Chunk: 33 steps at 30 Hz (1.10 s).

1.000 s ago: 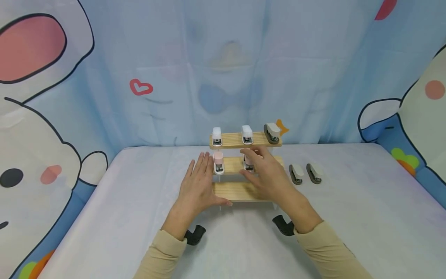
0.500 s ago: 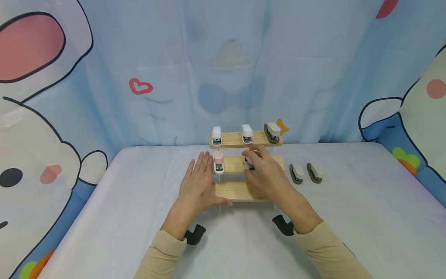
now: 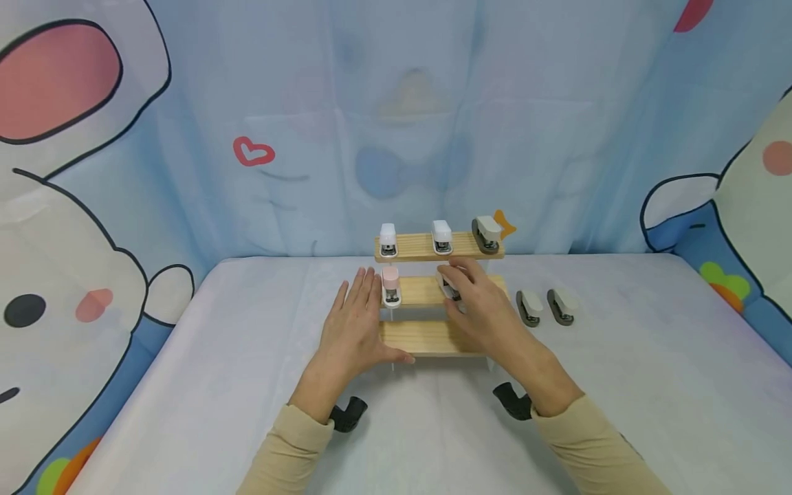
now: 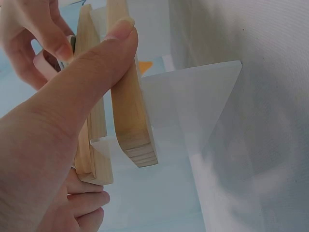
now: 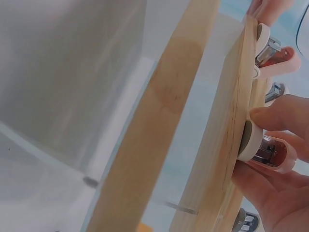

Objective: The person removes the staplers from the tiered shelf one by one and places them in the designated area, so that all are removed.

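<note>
A small wooden three-tier rack stands on the table. My right hand (image 3: 485,309) pinches a small pink-and-white stapler (image 5: 285,157) on the middle shelf (image 3: 421,290), thumb and fingers on either side of its base. The stapler stands upright, angled a little, its base at the shelf surface. A second pink-and-white stapler (image 3: 391,285) stands at the left end of that shelf. My left hand (image 3: 353,323) lies along the rack's left side with fingers straight, its thumb against the front of the bottom shelf (image 3: 427,337).
Two white staplers (image 3: 388,240) (image 3: 442,237) and a larger grey-and-white stapler (image 3: 487,234) stand on the top shelf (image 3: 413,245). To the rack's right, two grey-and-white staplers (image 3: 529,307) (image 3: 560,306) rest on the white-covered table (image 3: 650,357). A printed blue curtain (image 3: 297,82) hangs behind.
My right hand has shifted slightly right along the middle shelf, and the stapler in it has moved right and turned a little. My left hand stays against the rack.
</note>
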Available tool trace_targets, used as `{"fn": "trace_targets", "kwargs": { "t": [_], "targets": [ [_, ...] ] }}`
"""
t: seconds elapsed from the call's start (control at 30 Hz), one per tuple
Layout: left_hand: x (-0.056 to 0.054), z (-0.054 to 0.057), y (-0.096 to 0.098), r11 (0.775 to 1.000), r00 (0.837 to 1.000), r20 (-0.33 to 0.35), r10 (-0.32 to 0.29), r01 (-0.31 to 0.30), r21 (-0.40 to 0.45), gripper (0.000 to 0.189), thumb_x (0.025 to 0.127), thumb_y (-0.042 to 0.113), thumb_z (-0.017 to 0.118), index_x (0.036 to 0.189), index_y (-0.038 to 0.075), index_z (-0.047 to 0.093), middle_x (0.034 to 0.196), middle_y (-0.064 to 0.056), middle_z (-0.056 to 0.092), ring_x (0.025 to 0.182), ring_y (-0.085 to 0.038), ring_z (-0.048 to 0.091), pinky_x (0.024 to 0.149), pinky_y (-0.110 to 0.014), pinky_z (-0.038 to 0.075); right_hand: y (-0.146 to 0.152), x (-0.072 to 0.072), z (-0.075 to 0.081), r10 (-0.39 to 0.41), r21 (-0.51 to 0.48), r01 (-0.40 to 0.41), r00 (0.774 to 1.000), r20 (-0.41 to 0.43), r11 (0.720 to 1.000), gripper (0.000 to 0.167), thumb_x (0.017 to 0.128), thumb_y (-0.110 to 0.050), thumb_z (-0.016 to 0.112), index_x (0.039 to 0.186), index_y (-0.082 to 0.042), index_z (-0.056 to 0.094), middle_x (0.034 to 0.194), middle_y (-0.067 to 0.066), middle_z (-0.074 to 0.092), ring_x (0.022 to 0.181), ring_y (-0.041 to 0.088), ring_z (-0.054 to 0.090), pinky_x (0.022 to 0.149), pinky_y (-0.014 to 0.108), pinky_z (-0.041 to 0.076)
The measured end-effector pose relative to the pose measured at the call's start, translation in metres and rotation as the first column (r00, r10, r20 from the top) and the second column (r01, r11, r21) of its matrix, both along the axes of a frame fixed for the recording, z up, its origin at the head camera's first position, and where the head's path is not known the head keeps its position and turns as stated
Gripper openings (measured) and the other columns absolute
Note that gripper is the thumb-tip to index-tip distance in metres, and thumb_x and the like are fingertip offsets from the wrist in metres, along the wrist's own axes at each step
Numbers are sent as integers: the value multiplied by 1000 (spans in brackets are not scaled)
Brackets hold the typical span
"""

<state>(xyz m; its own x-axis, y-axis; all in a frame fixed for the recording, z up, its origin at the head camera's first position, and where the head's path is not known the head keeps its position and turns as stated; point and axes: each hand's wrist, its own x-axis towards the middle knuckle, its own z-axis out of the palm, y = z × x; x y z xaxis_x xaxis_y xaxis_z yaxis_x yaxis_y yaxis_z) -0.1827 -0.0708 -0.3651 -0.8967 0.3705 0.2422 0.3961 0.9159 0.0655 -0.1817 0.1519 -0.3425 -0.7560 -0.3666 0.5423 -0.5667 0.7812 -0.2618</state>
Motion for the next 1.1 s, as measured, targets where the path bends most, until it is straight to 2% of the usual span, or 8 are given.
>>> {"fn": "trace_targets", "kwargs": {
  "t": [0.13, 0.3, 0.63, 0.83, 1.1],
  "targets": [
    [-1, -1, 0, 1000, 1000, -17, -7, 7, 1, 142, 53, 81, 78, 154, -4, 25, 163, -20, 23, 154, -30, 17, 127, -46, 17, 2, 1, 0, 5, 6, -5, 1000, -23, 1000, 46, 84, 3, 72, 128, 2, 59, 134, 23, 52, 108, 36, 63, 80, 44, 60],
    [-1, 0, 0, 1000, 1000, -16, -8, 8, 0, 142, 53, 80, 78, 154, -4, 25, 163, -20, 24, 154, -30, 17, 127, -47, 17, 6, 2, 1, 2, 10, -2, 999, -39, 1000, 46, 84, 4, 72, 128, 2, 60, 132, 24, 54, 107, 37, 64, 78, 45, 59],
    [-1, -1, 0, 1000, 1000, -3, -1, 1, 2, 142, 53, 79, 79, 155, -4, 24, 163, -20, 22, 154, -30, 17, 127, -46, 15, 15, 7, 5, 1, 1, -1, 999, -51, 1000, 48, 84, 5, 70, 130, 1, 59, 132, 22, 54, 106, 35, 63, 75, 44, 59],
    [-1, -1, 0, 1000, 1000, -6, 2, -2, -3, 142, 53, 80, 78, 155, -4, 24, 164, -19, 21, 154, -29, 16, 127, -46, 15, 21, 10, 6, -13, -4, 13, 999, -46, 1000, 48, 84, 6, 70, 131, 1, 59, 133, 22, 53, 107, 35, 62, 78, 45, 59],
    [-1, -1, 0, 1000, 1000, -4, 3, -3, 1, 142, 53, 80, 78, 155, -3, 25, 164, -19, 21, 155, -28, 15, 127, -46, 15, 32, 11, 7, -12, -16, 11, 996, -94, 1000, 50, 81, 8, 71, 129, 3, 59, 131, 22, 53, 108, 36, 62, 76, 45, 60]
  ]
}}
